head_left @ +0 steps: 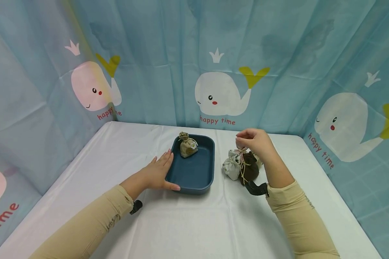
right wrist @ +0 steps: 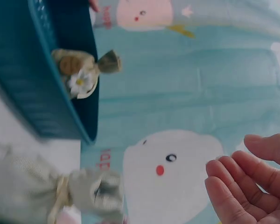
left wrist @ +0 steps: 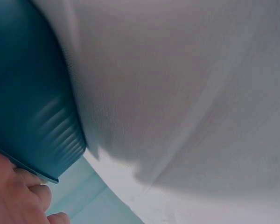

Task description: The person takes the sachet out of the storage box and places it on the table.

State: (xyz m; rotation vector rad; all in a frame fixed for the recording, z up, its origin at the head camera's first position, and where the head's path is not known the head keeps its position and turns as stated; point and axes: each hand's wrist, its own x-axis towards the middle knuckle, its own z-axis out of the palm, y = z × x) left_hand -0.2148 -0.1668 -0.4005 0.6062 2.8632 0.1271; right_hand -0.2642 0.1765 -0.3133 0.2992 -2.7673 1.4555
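A dark blue tray (head_left: 194, 172) stands on the white-covered table. Inside it, toward the far left corner, sits a tan drawstring pouch (head_left: 188, 148) decorated with a white flower. My left hand (head_left: 157, 174) rests along the tray's left rim, fingers stretched out and thumb at the near corner. To the right of the tray, a light grey pouch (head_left: 231, 167) and a dark brown pouch (head_left: 250, 169) are bunched with others partly hidden. Just above this bunch hovers my right hand (head_left: 256, 142); the right wrist view shows its fingers (right wrist: 233, 182) loosely bent, with nothing held.
A light blue curtain (head_left: 168, 90) printed with whales hangs behind the table and along both sides. Black straps (head_left: 256, 188) are visible at the wrists. White cloth (head_left: 188, 226) covers the table in front of the tray.
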